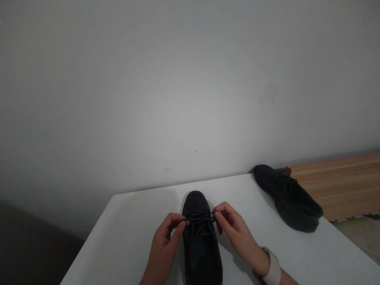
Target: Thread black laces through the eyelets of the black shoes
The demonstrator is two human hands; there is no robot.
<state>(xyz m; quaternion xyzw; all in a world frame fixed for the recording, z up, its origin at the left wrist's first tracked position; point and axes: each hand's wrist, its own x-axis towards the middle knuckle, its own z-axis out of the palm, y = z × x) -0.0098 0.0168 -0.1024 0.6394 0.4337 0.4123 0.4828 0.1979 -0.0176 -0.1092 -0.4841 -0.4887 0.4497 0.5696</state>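
Black shoe [202,239] on white table [133,233]; hands [166,235] pinch laces [199,218] from both sides.

The nearer shoe [203,246] looks leathery, the tabletop [130,227] smooth, the board [347,186] wooden.

Left hand [165,236] points toward one o'clock, right hand [236,230] toward ten o'clock; both curled, pinching at the fingertips [181,227].
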